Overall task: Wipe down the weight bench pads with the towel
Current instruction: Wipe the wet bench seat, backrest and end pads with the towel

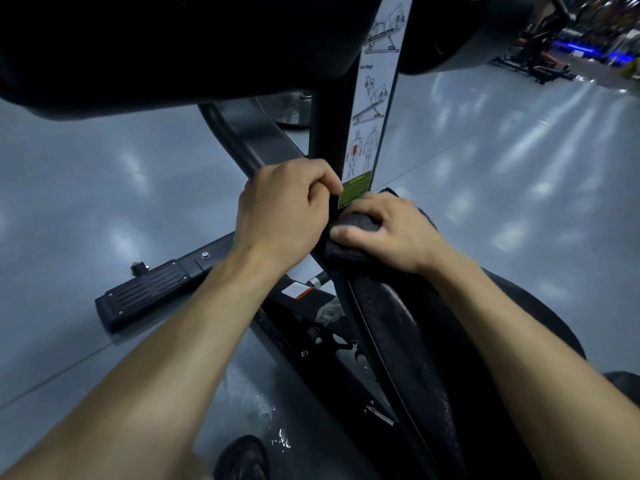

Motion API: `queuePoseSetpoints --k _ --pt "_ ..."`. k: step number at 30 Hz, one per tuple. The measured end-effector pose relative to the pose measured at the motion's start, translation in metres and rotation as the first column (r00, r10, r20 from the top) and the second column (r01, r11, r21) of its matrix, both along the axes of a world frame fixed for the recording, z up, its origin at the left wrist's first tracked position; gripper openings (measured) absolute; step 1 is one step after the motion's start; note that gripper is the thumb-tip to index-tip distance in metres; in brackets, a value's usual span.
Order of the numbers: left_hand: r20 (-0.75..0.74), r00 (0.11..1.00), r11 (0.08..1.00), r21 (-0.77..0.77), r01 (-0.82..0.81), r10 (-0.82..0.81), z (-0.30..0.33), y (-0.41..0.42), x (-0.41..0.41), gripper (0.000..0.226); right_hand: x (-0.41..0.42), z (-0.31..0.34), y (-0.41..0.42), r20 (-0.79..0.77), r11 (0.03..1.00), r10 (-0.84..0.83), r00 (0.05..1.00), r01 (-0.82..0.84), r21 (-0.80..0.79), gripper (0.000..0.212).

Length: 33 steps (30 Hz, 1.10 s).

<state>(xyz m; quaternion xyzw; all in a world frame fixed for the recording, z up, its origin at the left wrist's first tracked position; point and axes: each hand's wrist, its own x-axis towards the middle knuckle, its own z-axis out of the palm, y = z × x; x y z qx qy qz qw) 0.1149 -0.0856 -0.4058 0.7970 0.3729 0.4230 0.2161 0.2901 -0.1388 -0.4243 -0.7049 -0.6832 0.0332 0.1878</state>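
Our left hand (284, 209) curls closed around the black metal upright post (329, 133); our right hand (388, 230) clamps the crumpled dark grey cloth towel (356, 225) against it.

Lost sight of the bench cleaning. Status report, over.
Left hand closed around the black upright post. Right hand pressing the dark folded towel at the post's base, above the black bench pad. Nothing blocking.
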Motion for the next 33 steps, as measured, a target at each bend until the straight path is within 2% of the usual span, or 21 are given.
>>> queuePoseSetpoints --k 3,5,7,9,11,14,17,21,25,29,33 --pt "0.002 1.0 1.0 0.008 -0.017 0.017 0.001 -0.003 0.0 0.03 -0.008 -0.004 -0.002 0.037 0.999 -0.032 0.999 0.031 0.036 0.06" --pt "0.012 1.0 1.0 -0.002 -0.026 0.026 0.001 -0.006 -0.002 0.03 -0.021 -0.007 -0.017 0.093 0.999 0.001 0.996 -0.006 0.048 0.057" --pt "0.012 0.999 0.999 -0.017 -0.03 0.03 0.0 -0.009 -0.004 0.03 -0.035 -0.01 -0.033 0.193 0.994 0.1 0.976 -0.106 0.02 0.053" --pt "0.002 1.0 0.999 -0.036 -0.031 0.031 -0.002 -0.009 -0.006 0.031 -0.05 -0.019 -0.043 0.365 0.971 0.233 0.901 -0.239 -0.029 0.048" --pt "-0.004 0.999 0.998 -0.047 -0.046 0.046 -0.003 -0.008 -0.011 0.032 -0.054 -0.021 -0.04 0.438 0.954 0.294 0.849 -0.287 -0.084 0.049" --pt "0.003 0.998 0.997 -0.051 -0.055 0.055 -0.002 -0.012 -0.017 0.034 -0.049 -0.014 -0.029 0.409 0.968 0.252 0.877 -0.219 -0.125 0.059" --pt "0.011 0.998 0.996 -0.073 -0.055 0.056 0.002 -0.027 -0.018 0.033 -0.055 -0.016 -0.029 0.444 0.975 0.219 0.869 -0.171 -0.145 0.064" --pt "0.009 1.0 0.993 -0.117 -0.026 0.027 0.002 -0.053 -0.015 0.032 -0.069 -0.026 -0.062 0.487 0.96 0.28 0.828 -0.252 -0.123 0.048" --pt "0.013 1.0 0.991 -0.13 -0.013 0.015 0.003 -0.066 -0.021 0.034 -0.076 -0.046 -0.135 0.475 0.92 0.391 0.788 -0.324 -0.22 0.033" --pt "0.009 1.0 0.992 -0.123 -0.004 0.005 0.003 -0.07 -0.036 0.036 -0.07 -0.056 -0.199 0.449 0.925 0.374 0.812 -0.293 -0.241 0.03" --pt "0.03 0.999 0.993 -0.116 -0.015 0.019 0.001 -0.065 -0.058 0.037 -0.068 -0.055 -0.193 0.484 0.928 0.366 0.795 -0.274 -0.251 0.038"
